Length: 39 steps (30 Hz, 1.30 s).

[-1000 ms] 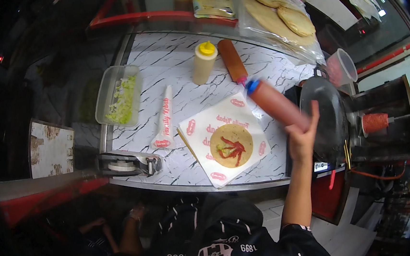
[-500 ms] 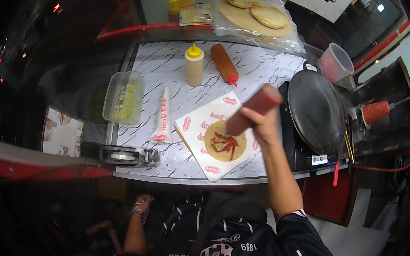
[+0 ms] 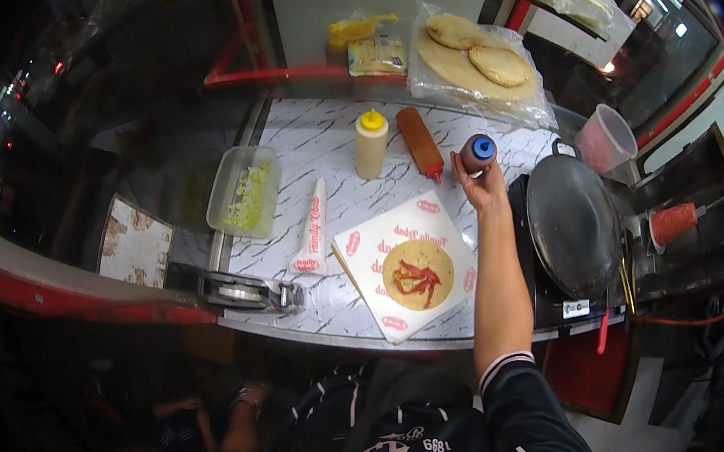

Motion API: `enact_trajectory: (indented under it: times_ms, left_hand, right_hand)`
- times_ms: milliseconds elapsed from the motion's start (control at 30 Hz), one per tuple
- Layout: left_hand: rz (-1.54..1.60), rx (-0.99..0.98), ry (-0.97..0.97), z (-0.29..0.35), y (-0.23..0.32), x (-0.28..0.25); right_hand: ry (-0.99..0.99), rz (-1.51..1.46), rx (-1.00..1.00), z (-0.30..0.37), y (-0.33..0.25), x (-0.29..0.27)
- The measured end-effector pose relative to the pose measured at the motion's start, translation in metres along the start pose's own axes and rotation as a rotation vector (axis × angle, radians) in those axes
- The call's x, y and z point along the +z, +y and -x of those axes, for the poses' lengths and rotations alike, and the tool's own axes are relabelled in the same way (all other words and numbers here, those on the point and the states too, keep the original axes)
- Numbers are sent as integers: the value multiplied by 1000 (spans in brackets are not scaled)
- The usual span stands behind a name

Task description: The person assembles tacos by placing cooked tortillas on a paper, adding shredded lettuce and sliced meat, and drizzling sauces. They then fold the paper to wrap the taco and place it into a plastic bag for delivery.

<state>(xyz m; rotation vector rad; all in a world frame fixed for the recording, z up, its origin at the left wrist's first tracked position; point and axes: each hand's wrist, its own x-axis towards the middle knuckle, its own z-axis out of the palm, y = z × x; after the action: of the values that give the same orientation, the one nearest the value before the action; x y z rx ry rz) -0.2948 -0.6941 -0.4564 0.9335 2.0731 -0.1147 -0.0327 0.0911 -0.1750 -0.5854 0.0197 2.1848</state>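
Note:
My right hand [image 3: 485, 187] is wrapped round a reddish-brown squeeze bottle [image 3: 478, 164] with a blue cap, held upright over the back right of the counter. Whether its base touches the counter is hidden. Nearer me, a round flatbread [image 3: 430, 300] lies on printed wrapping paper [image 3: 376, 297], with red sauce [image 3: 417, 281] squirted over a little pale green filling. My left hand [image 3: 253, 394] hangs low beside my body, below the counter edge, dim, its fingers unclear. Close to the held bottle, an orange-brown squeeze bottle [image 3: 417, 139] lies on its side, red tip toward me.
A cream bottle [image 3: 371, 150] with a yellow cap stands behind the paper. To the left are a paper cone sleeve [image 3: 315, 230], a tub of shredded lettuce [image 3: 249, 203] and a tape dispenser [image 3: 244, 293]. A black griddle pan [image 3: 573, 226] and a meat spit [image 3: 673, 224] stand right; bagged flatbreads [image 3: 476, 60] lie behind.
My right hand has moved the bottle from above the flatbread to the back right and turned it cap up. My view has shifted, so the counter sits lower in the picture.

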Motion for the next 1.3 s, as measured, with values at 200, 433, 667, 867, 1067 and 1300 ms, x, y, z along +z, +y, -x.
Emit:
enact_trajectory:
  times_ms: [200, 433, 667, 867, 1067, 1300]
  left_hand:
    - [555, -174, 60, -18, 15, -61]
    - [-166, 117, 57, -38, -22, 28]
    - [-4, 9, 44, -23, -25, 24]
    - [612, -196, 114, -8, 35, -9]
    - [-85, -52, -55, -49, 14, 45]
    - [-13, -67, -31, -70, 5, 18]
  right_hand:
    - [73, -82, -180, -29, -8, -28]
    - [265, 1061, -555, 25, 60, -9]
    - [255, 2520, -481, -48, 77, 50]
    - [-30, 1455, -575, 140, 70, 10]
    - [-5, 1150, -507, 226, 47, -1]
    - [81, 959, -531, 249, 53, -23]
